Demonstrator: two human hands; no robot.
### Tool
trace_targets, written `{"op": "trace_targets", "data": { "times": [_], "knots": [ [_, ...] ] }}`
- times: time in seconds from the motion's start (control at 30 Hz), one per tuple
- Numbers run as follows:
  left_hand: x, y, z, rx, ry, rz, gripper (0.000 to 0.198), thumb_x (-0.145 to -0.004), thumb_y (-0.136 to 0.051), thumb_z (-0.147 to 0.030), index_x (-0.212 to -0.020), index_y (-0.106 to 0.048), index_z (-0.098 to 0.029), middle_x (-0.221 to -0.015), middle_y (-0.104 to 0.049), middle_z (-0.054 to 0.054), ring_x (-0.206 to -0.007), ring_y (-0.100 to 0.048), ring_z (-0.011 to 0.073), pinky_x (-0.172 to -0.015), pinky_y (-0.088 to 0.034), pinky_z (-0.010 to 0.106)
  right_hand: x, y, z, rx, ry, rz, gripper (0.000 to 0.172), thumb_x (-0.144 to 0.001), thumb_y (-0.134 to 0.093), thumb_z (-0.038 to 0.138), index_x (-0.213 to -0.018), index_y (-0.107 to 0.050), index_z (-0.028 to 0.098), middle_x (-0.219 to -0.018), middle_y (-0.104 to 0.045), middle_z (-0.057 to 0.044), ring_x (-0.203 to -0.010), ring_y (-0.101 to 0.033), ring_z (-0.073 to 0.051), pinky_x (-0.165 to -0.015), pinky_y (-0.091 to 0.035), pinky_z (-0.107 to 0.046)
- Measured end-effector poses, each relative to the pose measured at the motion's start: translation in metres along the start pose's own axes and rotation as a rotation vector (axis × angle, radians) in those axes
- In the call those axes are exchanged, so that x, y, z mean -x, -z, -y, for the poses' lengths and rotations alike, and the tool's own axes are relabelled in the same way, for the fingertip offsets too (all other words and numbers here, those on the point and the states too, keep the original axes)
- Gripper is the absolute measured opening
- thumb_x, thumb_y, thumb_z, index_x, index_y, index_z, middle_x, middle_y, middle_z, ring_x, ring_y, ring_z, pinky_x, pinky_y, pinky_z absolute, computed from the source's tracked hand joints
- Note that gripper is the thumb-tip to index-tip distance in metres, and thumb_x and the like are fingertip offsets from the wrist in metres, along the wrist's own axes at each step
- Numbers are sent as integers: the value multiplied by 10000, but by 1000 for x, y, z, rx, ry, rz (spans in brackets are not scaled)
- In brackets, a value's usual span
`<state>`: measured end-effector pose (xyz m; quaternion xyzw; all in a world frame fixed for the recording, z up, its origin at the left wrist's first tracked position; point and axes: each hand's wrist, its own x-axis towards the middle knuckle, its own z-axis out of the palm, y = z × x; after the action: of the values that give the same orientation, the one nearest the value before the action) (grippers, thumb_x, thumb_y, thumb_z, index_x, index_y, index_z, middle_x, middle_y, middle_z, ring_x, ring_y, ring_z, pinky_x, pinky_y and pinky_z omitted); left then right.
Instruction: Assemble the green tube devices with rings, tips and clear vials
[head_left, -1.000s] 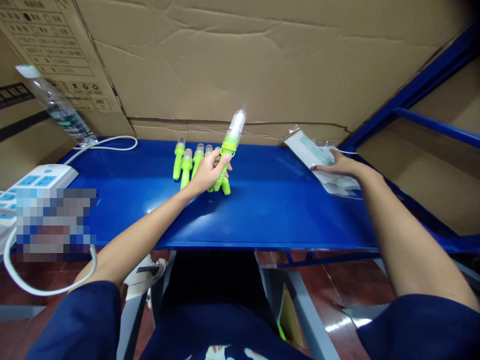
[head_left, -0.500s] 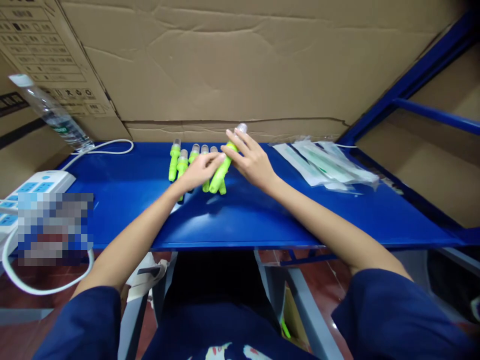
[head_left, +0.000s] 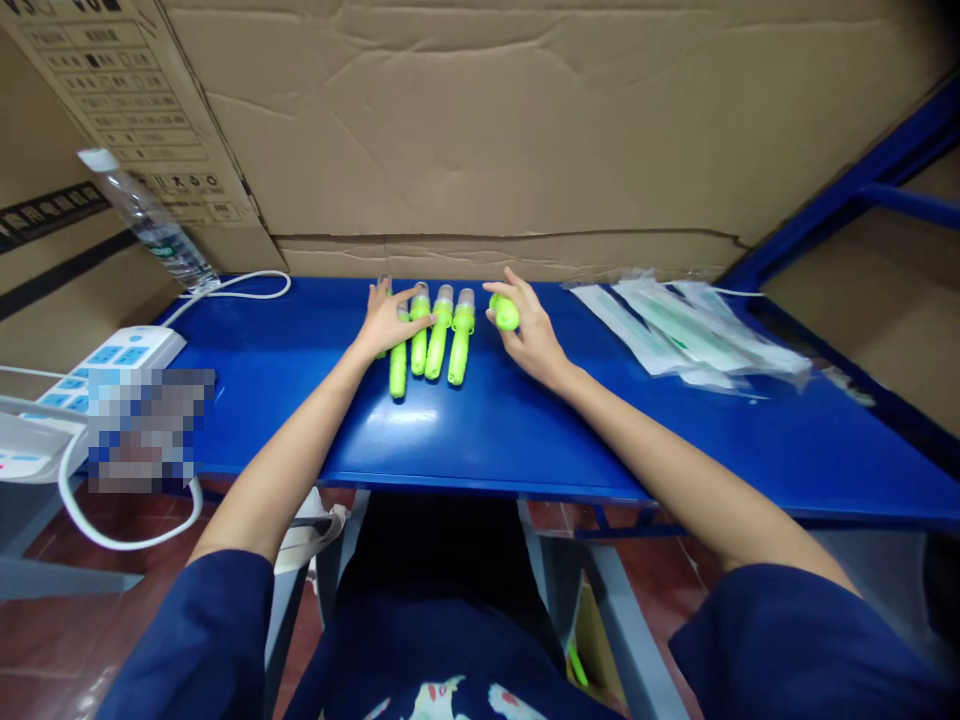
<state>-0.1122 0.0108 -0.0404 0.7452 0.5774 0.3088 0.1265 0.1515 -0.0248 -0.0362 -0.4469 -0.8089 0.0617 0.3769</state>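
Observation:
Several lime-green pen-like devices with clear caps (head_left: 436, 335) lie side by side near the back of the blue table (head_left: 480, 430). My left hand (head_left: 386, 318) rests flat on the leftmost ones, fingers spread. My right hand (head_left: 525, 325) is just right of the row, its fingers curled around one green device (head_left: 504, 312) seen end-on.
Clear plastic sleeves (head_left: 686, 335) lie in a loose pile at the right. A white power strip (head_left: 82, 375) with its cable (head_left: 225, 290) and a plastic water bottle (head_left: 150, 225) are at the left. Cardboard sheets (head_left: 480, 130) wall off the back. A blue frame (head_left: 855, 185) rises at the right.
My right hand left the plastic sleeves, crossed to the green devices and took one. My left hand put down the device it held upright and now lies on the row.

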Motion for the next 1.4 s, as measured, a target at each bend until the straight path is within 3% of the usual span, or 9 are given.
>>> {"op": "trace_targets", "data": {
  "times": [0.13, 0.3, 0.53, 0.67, 0.8, 1.0, 1.2, 1.3, 1.4],
  "knots": [
    [1, -17, -40, -65, 33, 56, 745, -840, -796, -495, -1509, -600, -232, -1714, -321, 228, -1640, -109, 481, -1261, -258, 691, 0, -9, -6, 19, 75, 98, 532, -998, -409, 233, -1516, -526, 262, -1765, -225, -110, -1636, -249, -280, -1282, -322, -582],
    [2, -41, -87, -88, 52, 174, 780, -860, -788, -436, -1572, -515, -272, -1729, -278, 232, -1626, -51, 534, -1188, -337, 753, -3, -2, -22, 69, 39, 159, 517, -948, -446, 174, -1436, -607, 223, -1724, -322, -152, -1620, -284, -333, -1256, -323, -651],
    [1, -76, -121, -39, 74, 146, 797, -917, -686, -471, -1609, -396, -203, -1747, -185, 268, -1631, -5, 528, -1180, -250, 826, -9, 20, -27, 128, -44, -24, 465, -1025, -402, 316, -1445, -585, 236, -1659, -440, -150, -1585, -367, -303, -1259, -368, -568],
    [-6, -68, -113, 19, -22, 99, 870, -926, -676, -475, -1640, -298, -153, -1738, -214, 274, -1644, -90, 479, -1240, -208, 765, -14, 11, -21, 51, -97, -170, 559, -1086, -288, 510, -1509, -499, 212, -1566, -538, -175, -1488, -507, -290, -1214, -444, -484],
    [-11, -50, -94, 14, -280, -9, 607, -961, -640, -373, -1510, -470, -177, -1637, -468, 194, -1582, -370, 350, -1336, -92, 591, -18, -8, -10, -94, -199, -190, 641, -1100, -110, 553, -1608, -338, 237, -1527, -572, -153, -1350, -632, -241, -1062, -571, -406],
    [-13, -19, -61, -14, -393, 46, 396, -1017, -569, -366, -1350, -584, -153, -1306, -733, 153, -1247, -681, 310, -1148, -406, 461, -30, -7, 1, -292, -352, -231, 871, -1006, -5, 781, -1532, -437, 238, -1431, -633, -154, -1238, -690, -275, -870, -635, -396],
    [-6, 2, -43, -107, -384, 10, 452, -1054, -524, -433, -1398, -568, -143, -1375, -696, 171, -1294, -652, 313, -1067, -456, 401, -41, 17, -6, -537, -448, -265, 746, -857, -387, 957, -900, -639, 256, -662, -613, -57, -530, -600, -193, -424, -456, -329],
    [-4, 8, -41, -151, -357, -26, 459, -1056, -521, -476, -1364, -598, -145, -1348, -711, 160, -1268, -664, 307, -1052, -462, 381, -48, 21, -13, -737, -411, -306, 672, -761, -650, 904, -705, -467, 260, -549, -481, 24, -399, -398, -96, -345, -282, -261],
    [-4, 14, -37, -182, -326, -47, 455, -1049, -530, -497, -1317, -635, -144, -1281, -741, 156, -1185, -697, 308, -975, -484, 355, -56, 20, -23, -736, -393, -273, 617, -759, -746, 821, -755, -487, 260, -571, -513, 28, -442, -454, -107, -366, -319, -256]
  ]
}}
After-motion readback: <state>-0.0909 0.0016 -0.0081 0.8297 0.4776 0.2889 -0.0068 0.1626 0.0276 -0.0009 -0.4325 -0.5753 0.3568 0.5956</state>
